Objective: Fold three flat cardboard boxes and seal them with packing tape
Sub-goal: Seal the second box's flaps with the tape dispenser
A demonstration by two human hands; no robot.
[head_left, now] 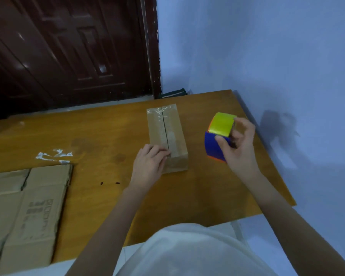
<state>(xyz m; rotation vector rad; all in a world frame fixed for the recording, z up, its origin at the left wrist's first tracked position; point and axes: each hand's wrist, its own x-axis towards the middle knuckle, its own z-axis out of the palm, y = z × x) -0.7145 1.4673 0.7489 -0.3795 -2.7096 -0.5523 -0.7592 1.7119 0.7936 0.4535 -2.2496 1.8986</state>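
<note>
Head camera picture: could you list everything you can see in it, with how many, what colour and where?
folded box: one, brown, middle of the table, clear tape along its top seam
tape dispenser: one, blue and orange with a yellow-looking roll, held above the table to the right of the box
flat cardboard: a stack, exact count unclear, brown, near left of the table
tape scraps: a few, whitish, on the table beyond the flat cardboard
table: one, orange-brown wood
door: one, dark brown, behind the table
wall: pale blue, to the right
left hand: rests on the near end of the box
right hand: grips the dispenser
</note>
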